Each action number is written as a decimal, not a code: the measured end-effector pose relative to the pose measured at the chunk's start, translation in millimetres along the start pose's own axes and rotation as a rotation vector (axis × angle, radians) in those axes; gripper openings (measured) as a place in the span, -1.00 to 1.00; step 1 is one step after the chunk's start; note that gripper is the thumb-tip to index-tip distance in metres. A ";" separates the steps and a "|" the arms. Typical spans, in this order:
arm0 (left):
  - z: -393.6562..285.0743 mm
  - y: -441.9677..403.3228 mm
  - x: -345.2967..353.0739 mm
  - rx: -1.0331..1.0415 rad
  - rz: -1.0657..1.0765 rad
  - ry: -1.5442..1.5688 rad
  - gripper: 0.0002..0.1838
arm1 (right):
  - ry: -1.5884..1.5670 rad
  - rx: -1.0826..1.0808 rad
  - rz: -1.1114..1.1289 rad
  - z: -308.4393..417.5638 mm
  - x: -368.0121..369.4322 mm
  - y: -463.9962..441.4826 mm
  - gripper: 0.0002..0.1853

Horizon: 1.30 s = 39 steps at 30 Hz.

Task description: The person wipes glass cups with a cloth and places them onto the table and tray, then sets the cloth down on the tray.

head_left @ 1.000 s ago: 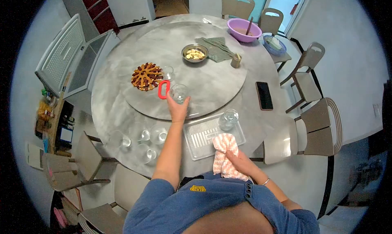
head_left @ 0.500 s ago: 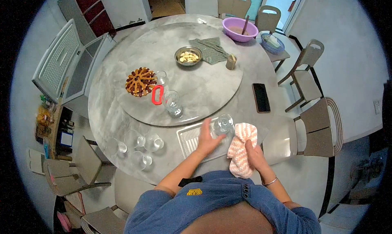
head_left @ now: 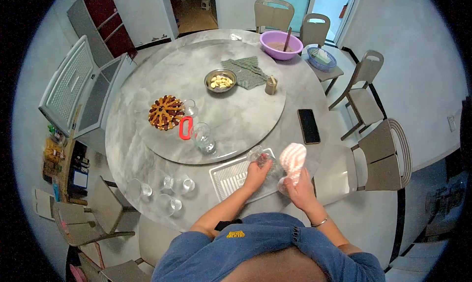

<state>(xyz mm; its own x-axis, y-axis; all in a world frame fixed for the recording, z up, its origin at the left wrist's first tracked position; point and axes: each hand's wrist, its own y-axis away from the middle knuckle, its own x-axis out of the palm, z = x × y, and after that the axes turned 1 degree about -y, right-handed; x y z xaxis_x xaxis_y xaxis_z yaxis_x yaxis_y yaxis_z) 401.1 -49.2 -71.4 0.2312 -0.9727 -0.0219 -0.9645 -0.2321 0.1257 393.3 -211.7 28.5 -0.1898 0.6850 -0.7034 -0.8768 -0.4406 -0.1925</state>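
My left hand point(head_left: 259, 175) is closed around a clear drinking glass point(head_left: 256, 154) above the right part of a white ribbed tray point(head_left: 230, 176). A pink-and-white striped cloth point(head_left: 293, 159) stands up out of my right hand point(head_left: 301, 192), whose fingers are wrapped round its lower end. Something clear and round point(head_left: 283, 185) shows by my right thumb; blur hides whether it belongs to the same glass. To the left of the tray, several clear glasses point(head_left: 169, 205) are grouped on the marble-look table point(head_left: 123, 149).
On the round raised turntable point(head_left: 236, 134) are more glasses point(head_left: 204, 138), a red handle-shaped item point(head_left: 186, 128), a brown lattice trivet point(head_left: 166, 113), a metal bowl point(head_left: 220, 80) of pale pieces and a grey-green cloth point(head_left: 246, 71). A phone point(head_left: 309, 126) and purple basin point(head_left: 281, 45) sit rightward.
My left hand has closed on the glass and lifted it off the tray. The cloth in my right hand has risen and now points upward. The view has tilted slightly.
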 end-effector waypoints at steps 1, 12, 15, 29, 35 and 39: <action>-24.4 11.3 1.3 0.000 -0.002 -0.001 -0.58 | -0.002 -0.001 0.001 8.9 2.7 -4.9 -0.49; -126.8 64.5 -19.1 -0.342 0.238 0.937 -0.68 | -0.346 -0.553 -0.105 50.8 -11.0 -22.1 -0.50; -123.2 69.7 -20.2 -0.361 0.238 1.077 -0.66 | -0.543 -0.463 -0.052 44.5 -8.9 -15.7 -0.42; -111.5 71.0 -8.8 -0.083 -0.096 1.252 -0.56 | 0.153 -0.544 -0.199 54.7 0.7 -0.9 -0.37; -123.2 92.8 7.0 0.042 0.040 0.971 -0.67 | -0.640 -0.138 -0.249 45.4 10.9 -4.5 -0.52; -125.5 101.2 5.5 0.208 0.242 0.628 -0.47 | -0.838 0.089 -0.290 64.4 -24.4 -19.6 -0.70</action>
<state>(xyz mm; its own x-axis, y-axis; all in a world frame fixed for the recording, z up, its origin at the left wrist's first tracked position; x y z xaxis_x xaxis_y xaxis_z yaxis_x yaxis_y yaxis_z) 320.8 -77.0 65.7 -0.0240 -0.8233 0.5671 -0.9880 -0.0669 -0.1390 386.6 -182.5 93.5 -0.1850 0.9773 0.1030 -0.9651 -0.1609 -0.2066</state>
